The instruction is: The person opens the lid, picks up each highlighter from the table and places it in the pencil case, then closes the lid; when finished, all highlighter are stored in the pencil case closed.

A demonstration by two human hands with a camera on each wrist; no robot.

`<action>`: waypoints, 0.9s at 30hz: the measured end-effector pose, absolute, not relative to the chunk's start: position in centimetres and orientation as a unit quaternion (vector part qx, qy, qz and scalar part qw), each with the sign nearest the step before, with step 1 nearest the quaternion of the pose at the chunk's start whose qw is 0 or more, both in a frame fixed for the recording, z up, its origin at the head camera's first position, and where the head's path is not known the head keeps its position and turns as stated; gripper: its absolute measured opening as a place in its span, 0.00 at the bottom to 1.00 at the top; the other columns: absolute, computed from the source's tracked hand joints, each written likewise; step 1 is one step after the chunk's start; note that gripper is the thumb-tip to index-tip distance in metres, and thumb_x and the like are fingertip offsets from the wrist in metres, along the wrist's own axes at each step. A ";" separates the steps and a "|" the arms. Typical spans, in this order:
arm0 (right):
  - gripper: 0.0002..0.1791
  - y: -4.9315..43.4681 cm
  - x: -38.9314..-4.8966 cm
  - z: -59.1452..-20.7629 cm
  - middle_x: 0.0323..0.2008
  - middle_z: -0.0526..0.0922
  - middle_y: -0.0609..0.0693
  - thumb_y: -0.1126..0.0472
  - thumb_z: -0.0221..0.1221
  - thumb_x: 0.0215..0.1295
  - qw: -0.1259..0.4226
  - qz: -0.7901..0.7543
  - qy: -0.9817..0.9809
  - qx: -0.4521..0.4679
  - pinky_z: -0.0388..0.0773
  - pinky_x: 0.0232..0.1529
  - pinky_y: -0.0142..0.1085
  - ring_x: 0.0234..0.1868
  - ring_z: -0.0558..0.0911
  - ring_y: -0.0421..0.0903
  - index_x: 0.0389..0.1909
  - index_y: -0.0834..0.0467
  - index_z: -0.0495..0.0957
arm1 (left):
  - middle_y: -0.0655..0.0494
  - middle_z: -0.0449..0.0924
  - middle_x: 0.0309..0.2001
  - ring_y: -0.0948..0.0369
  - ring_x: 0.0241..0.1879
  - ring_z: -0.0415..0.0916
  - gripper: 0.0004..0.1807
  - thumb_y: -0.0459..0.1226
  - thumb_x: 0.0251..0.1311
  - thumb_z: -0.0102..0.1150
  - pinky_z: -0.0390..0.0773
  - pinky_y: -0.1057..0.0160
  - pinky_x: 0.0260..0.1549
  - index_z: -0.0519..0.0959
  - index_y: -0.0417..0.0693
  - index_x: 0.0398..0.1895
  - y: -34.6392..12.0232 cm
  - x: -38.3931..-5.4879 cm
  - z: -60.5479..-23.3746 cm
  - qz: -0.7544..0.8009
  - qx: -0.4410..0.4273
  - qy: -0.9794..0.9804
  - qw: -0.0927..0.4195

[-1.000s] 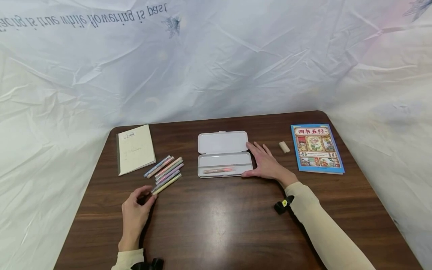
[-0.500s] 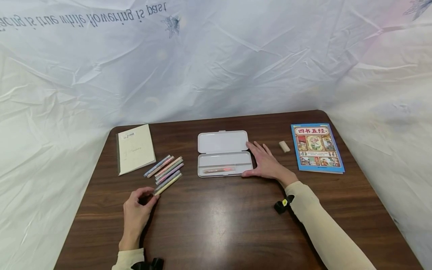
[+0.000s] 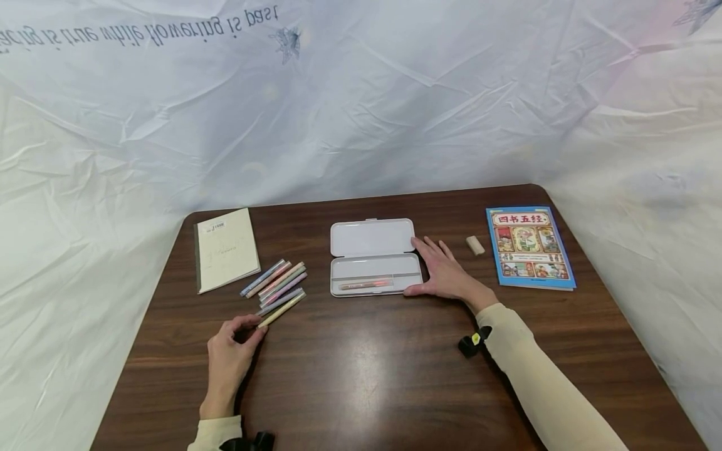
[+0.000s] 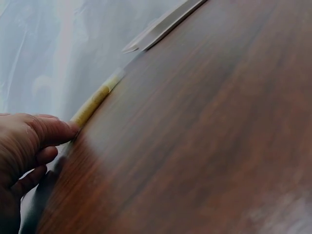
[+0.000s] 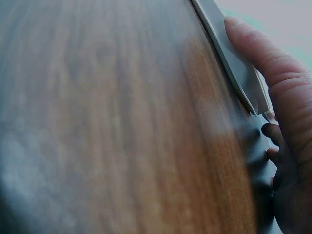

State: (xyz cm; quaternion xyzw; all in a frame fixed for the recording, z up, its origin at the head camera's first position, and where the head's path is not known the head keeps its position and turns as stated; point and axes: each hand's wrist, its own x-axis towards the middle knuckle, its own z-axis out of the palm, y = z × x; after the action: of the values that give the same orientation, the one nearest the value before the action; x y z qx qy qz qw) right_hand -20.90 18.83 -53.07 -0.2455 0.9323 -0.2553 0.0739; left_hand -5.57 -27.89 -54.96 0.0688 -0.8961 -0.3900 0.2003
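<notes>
At the near end of a row of pens, my left hand (image 3: 232, 360) pinches the lower end of a yellow marker (image 3: 282, 311) between thumb and fingers. The left wrist view shows the thumb on this yellow marker (image 4: 92, 105), which slants close to the tabletop. Several other markers (image 3: 277, 284) in blue, orange, green and purple lie just behind it. A white pencil case (image 3: 352, 266) lies unfolded in the middle, with one reddish pen (image 3: 365, 284) inside. Against its right edge rests my right hand (image 3: 445, 275), fingers spread, thumb at the near corner.
A cream notebook (image 3: 228, 250) lies at the left back of the brown table (image 3: 361, 363). An eraser (image 3: 475, 245) lies right of the case, and a blue-bordered picture book (image 3: 530, 247) farther right. White printed cloth (image 3: 361, 113) hangs behind.
My left hand has shifted slightly right, and the yellow marker has come a little apart from the grey-purple one beside it. The right hand and the pencil case stay put.
</notes>
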 end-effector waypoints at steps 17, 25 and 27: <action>0.71 18.9 -20.8 -53.0 0.83 0.54 0.60 0.27 0.72 0.52 0.068 -0.256 0.932 -0.247 0.35 0.80 0.63 0.84 0.48 0.62 0.85 0.61 0.48 | 0.55 0.90 0.36 0.75 0.36 0.80 0.11 0.30 0.53 0.82 0.72 0.78 0.41 0.90 0.46 0.39 -27.8 -5.9 -54.2 -0.413 0.088 -0.882 0.210; 0.71 18.9 -20.9 -53.1 0.84 0.52 0.57 0.29 0.74 0.52 0.078 -0.253 0.934 -0.241 0.32 0.81 0.59 0.85 0.45 0.59 0.86 0.59 0.46 | 0.54 0.90 0.35 0.72 0.36 0.81 0.11 0.30 0.54 0.81 0.73 0.78 0.39 0.90 0.47 0.39 -27.4 -6.6 -54.0 -0.410 0.071 -0.885 0.210; 0.71 18.8 -20.9 -53.1 0.84 0.52 0.57 0.29 0.74 0.51 0.077 -0.254 0.933 -0.242 0.32 0.81 0.59 0.85 0.46 0.59 0.86 0.59 0.46 | 0.52 0.90 0.35 0.71 0.35 0.82 0.11 0.30 0.54 0.81 0.73 0.78 0.38 0.90 0.46 0.39 -27.1 -6.9 -53.9 -0.413 0.062 -0.883 0.213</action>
State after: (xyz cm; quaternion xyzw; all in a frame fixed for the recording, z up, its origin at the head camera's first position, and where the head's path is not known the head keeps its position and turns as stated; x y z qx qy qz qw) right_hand -20.90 18.85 -53.13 -0.2418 0.9332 -0.2543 0.0774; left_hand -6.92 -27.14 -53.92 0.0622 -0.8832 -0.4134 0.2126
